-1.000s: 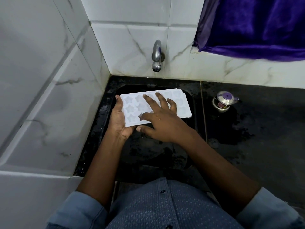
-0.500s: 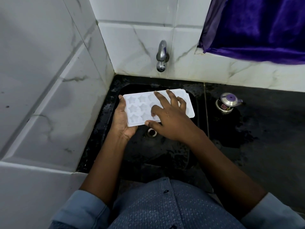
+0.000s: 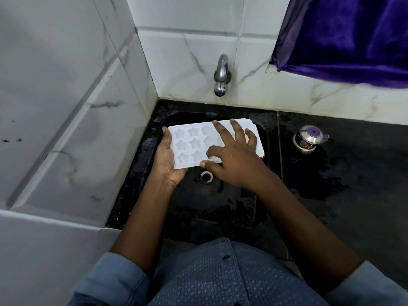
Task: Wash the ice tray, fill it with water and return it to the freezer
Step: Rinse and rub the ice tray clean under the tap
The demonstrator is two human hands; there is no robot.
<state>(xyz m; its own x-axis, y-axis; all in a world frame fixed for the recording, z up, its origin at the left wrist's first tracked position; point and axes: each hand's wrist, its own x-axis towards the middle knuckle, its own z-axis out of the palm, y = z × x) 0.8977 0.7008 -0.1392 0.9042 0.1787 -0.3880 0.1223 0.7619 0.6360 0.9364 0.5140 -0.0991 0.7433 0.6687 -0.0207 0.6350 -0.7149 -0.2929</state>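
Rubbing had carried the right hand (image 3: 234,160), fingers spread, rightward across the ice tray (image 3: 194,142), held mid-frame over the sink (image 3: 220,206) by the left hand (image 3: 167,164) clamped on its left end; washing seemed unfinished.

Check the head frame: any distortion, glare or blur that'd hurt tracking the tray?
Head view: wide-angle bowing curves the wall tile seams at left; white ice tray nearly blown out, star cavities faint; black sink underexposed, only wet speckle shows; soft highlight on the tap; left hand and right hand look sharp, no obvious motion blur.
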